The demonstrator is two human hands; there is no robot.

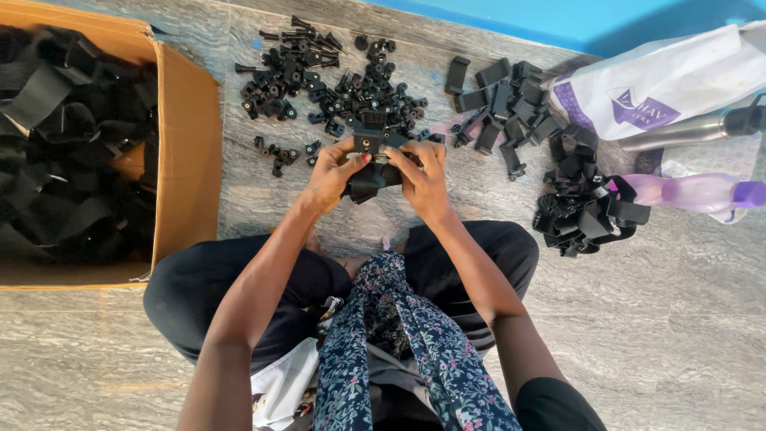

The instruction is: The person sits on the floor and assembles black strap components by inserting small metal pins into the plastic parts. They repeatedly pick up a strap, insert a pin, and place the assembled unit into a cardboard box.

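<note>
Both hands meet over the veined grey stone floor (638, 319), the left hand (333, 174) and right hand (424, 177) pinching one black plastic bracket with strap (373, 164) between curled fingers. Beyond it lies a scatter of small knobbly black screws and fittings (335, 80); blocky clips (499, 100) sit right, a cardboard box (187, 152) of webbing left.

A makeshift assembly spot on a grey stone-patterned floor (678, 319), likely home piecework: a cardboard box (187, 152) of black straps at left, heaps of small black plastic parts (335, 88) across the top (sorted by kind), blue wall (558, 16) at upper right.
</note>
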